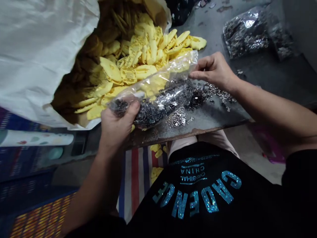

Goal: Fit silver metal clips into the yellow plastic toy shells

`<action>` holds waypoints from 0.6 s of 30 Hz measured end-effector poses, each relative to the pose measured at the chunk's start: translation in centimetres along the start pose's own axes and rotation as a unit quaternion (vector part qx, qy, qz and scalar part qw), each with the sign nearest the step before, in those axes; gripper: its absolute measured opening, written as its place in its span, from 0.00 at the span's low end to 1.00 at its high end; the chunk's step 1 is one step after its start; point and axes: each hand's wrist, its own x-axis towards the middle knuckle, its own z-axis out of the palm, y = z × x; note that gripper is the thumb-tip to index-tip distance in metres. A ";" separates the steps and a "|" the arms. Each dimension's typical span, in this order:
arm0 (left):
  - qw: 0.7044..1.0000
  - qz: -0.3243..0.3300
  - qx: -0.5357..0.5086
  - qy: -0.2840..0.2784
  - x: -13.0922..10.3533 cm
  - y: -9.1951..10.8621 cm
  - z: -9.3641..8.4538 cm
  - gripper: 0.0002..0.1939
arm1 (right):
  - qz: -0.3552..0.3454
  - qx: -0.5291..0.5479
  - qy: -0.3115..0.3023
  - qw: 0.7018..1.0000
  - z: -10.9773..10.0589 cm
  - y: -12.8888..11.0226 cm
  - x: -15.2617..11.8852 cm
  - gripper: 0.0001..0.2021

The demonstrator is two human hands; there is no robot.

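Note:
A clear plastic bag (160,102) filled with small dark metal pieces is stretched between my two hands. Its left end is gripped by my left hand (119,122), the thumb pressed on top of the film. At the upper right corner, my right hand (214,71) pinches the edge of the bag. Small shiny metal pieces (178,118) lie loose on the grey table (198,124) below the bag, and more dark ones are spread to its right. Behind the bag, yellow plastic parts (146,46) spill from a large white sack (47,49).
At the back right lie other clear bags of metal pieces (247,33). A dark bag (179,11) stands at the back. The table's worn front edge (198,132) is close to my lap. A striped sheet (135,178) below holds several yellow parts. Blue crates (17,181) are at left.

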 end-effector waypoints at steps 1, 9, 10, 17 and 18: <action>1.000 0.001 0.001 0.001 0.0 0.0 0.0 0.24 | -0.001 0.003 0.000 1.000 0.0 0.0 0.0 0.22; 0.999 0.022 0.007 -0.027 0.5 -1.0 0.4 0.26 | -0.006 -0.018 0.011 1.000 -0.3 0.4 -0.1 0.21; 0.999 0.025 0.007 -0.028 0.7 -1.3 0.6 0.27 | -0.005 -0.021 0.012 1.000 -0.4 0.5 -0.2 0.21; 0.999 0.019 0.005 -0.050 1.5 -2.1 3.1 0.27 | 0.033 -0.018 0.035 0.999 -1.6 1.3 -0.6 0.23; 0.998 0.021 0.004 -0.052 1.7 -1.7 3.0 0.28 | 0.036 -0.013 0.040 0.998 -1.8 1.0 -0.7 0.23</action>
